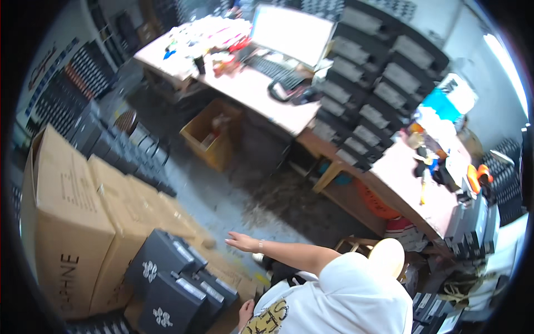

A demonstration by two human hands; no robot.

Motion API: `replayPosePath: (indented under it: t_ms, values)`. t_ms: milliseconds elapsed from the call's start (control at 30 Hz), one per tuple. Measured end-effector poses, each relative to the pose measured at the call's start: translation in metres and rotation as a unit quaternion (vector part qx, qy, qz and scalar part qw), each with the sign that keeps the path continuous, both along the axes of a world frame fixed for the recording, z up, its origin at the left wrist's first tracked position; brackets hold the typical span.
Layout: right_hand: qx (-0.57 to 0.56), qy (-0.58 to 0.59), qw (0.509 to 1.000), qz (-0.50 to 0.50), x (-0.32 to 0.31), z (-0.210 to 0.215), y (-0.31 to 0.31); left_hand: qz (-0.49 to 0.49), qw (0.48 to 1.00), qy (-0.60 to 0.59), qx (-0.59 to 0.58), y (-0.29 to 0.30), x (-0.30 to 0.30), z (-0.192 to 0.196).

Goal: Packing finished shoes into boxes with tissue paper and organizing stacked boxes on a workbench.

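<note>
Dark boxes [167, 289] with a white emblem lie stacked low on the near left, just beside the big cardboard cartons [67, 222], likely so they stay within easy reach. The right hand [242, 241] stretches out flat above the floor [222, 195] past the stack, fingers straight and close together, holding nothing. The left hand [245, 312] hangs near the closest box. How its fingers are set I cannot tell. The far table [261, 92] carries a screen and keyboard.
</note>
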State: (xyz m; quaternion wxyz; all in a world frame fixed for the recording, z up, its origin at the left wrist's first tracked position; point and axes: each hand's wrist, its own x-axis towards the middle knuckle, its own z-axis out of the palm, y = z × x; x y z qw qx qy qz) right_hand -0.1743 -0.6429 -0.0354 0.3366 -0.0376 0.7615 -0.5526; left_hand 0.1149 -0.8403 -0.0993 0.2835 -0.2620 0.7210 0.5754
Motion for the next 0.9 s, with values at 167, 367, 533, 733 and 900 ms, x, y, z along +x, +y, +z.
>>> replayPosePath:
  t_ms: [167,367,533,733,900]
  values:
    - [0.070,0.161,0.948,-0.264,0.035,0.101,0.202,-0.025,0.981,-0.102,0.163,0.050,-0.089,0.031]
    - [0.127,0.513,0.696,-0.487,0.043,0.296,0.403,-0.324,0.941,-0.031,0.091,0.091,-0.097,0.011]
    - [0.378,0.680,0.492,-0.391,0.037,0.451,0.481,-0.349,0.934,0.025,-0.073,0.140,-0.151,0.048]
    - [0.575,0.626,0.472,-0.232,-0.018,0.485,0.578,-0.366,0.887,0.266,-0.089,0.315,-0.226,0.082]
    - [0.605,0.578,0.500,-0.221,-0.033,0.492,0.573,-0.464,0.838,0.280,0.058,0.464,-0.222,0.152]
